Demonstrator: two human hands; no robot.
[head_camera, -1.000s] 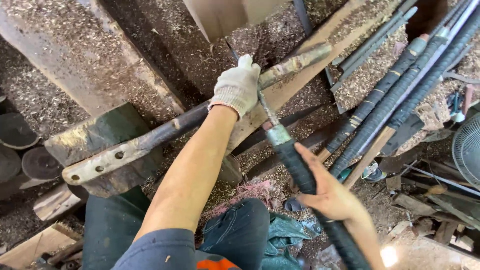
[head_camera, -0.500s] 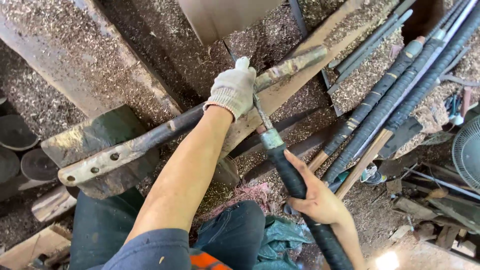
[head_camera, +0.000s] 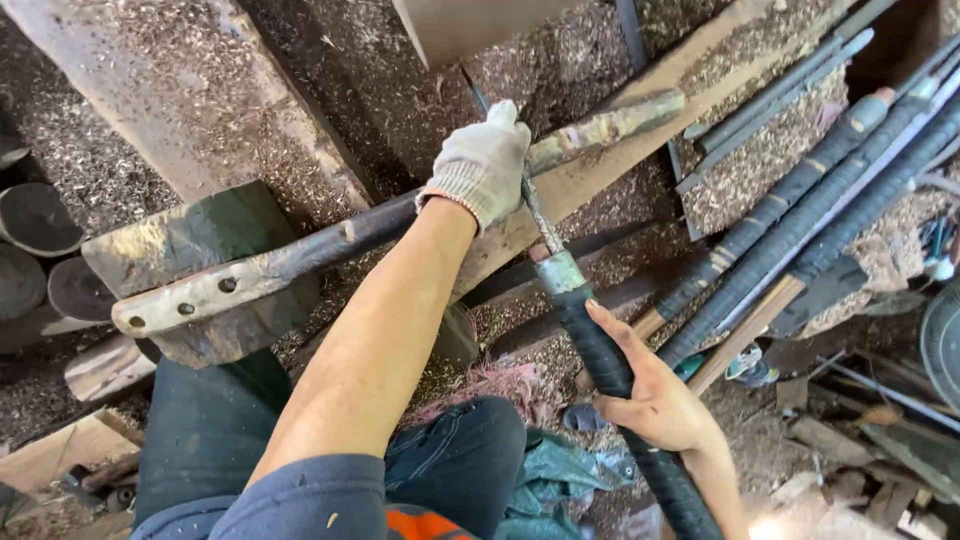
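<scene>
My left hand (head_camera: 484, 161), in a white knit glove, grips a long dark pole (head_camera: 345, 235) near its mottled yellow-green end (head_camera: 612, 125). The pole's other end is a flat pale metal plate with three holes (head_camera: 200, 297), lying on a green block (head_camera: 190, 240). My bare right hand (head_camera: 655, 402) holds the black tape-wrapped handle (head_camera: 600, 355) of a tool. From its metal collar (head_camera: 560, 272) a thin steel rod (head_camera: 538, 218) runs up and passes under the gloved hand, against the pole.
Sawdust and shavings cover a slanted wooden beam (head_camera: 180, 90) and a plank (head_camera: 640, 150). Several dark wrapped poles (head_camera: 800, 220) lean at the right. Round dark discs (head_camera: 40, 215) sit at the left. My dark trouser knee (head_camera: 455, 450) and scrap wood lie below.
The tool's collar and rod shifted slightly left, then back to the right. Both hands keep their holds, and the pole stays put.
</scene>
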